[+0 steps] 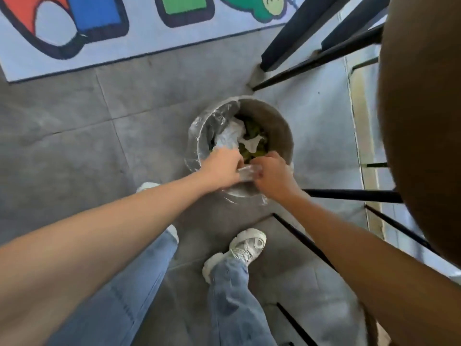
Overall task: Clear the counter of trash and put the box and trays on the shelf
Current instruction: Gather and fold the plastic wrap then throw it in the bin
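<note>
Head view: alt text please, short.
Both hands, left hand and right hand, hold a clear plastic piece over a lined round trash bin on grey floor, paper and green scraps inside.

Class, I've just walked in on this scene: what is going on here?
A person stands over a round bin on the grey floor. Both hands are at its near rim: the left hand and right hand grip a crumpled piece of clear plastic between them. The bin, lined with a clear bag, already holds white paper and green scraps.

Crumpled clear plastic (250, 171) over bin (282, 126)
</note>
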